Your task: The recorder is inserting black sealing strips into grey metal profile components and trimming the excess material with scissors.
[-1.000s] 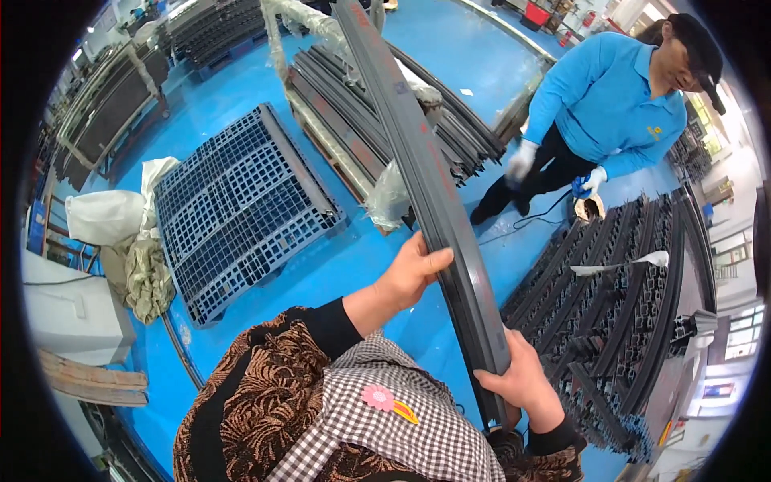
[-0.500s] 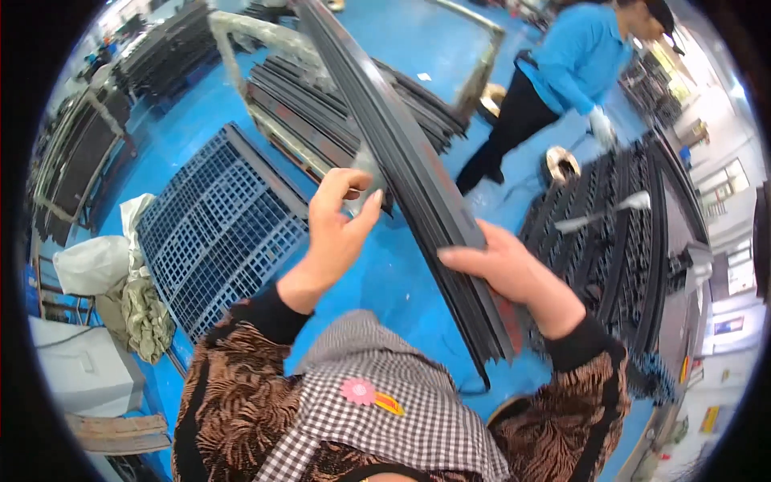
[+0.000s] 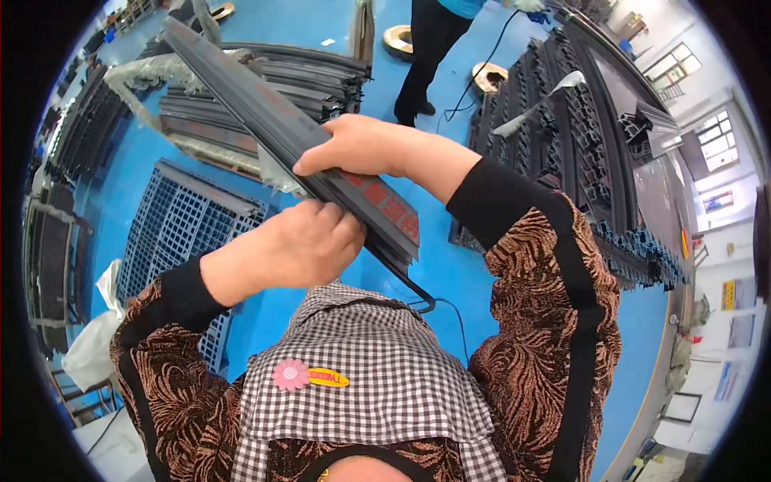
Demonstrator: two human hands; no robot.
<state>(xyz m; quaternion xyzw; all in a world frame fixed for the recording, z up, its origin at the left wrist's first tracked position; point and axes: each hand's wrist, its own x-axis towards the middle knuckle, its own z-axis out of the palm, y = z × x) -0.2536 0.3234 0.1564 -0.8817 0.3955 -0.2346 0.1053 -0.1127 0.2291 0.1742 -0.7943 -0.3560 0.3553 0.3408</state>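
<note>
Fingers clamped on a long dark profile

Fingers first: we see the right hand [image 3: 365, 149] laid over the top of the long dark metal profile [image 3: 297, 149], its fingers curled down across the upper face and gripping it. Just below, the left hand [image 3: 309, 241] is clenched around the underside of the same profile, knuckles toward us, so the two hands touch it on opposite sides, close together.

We read the profile's long axis as running from its cut near end [image 3: 401, 233], just right of the hands and above the checked apron [image 3: 361, 377], away to the far left, where it passes over a stack of like profiles [image 3: 273, 88]. Almost all of its length lies beyond the fingers; only a short stub with reddish patches sticks out nearward. The left hand sits nearer that end, the right slightly farther along. A thin black cord [image 3: 418, 299] hangs below the near end.

Outward, we note a blue grid pallet [image 3: 177, 225] on the blue floor [image 3: 450, 273] at left, racks of dark profiles [image 3: 586, 161] at right, and another person's dark trousers [image 3: 426, 48] far off.
</note>
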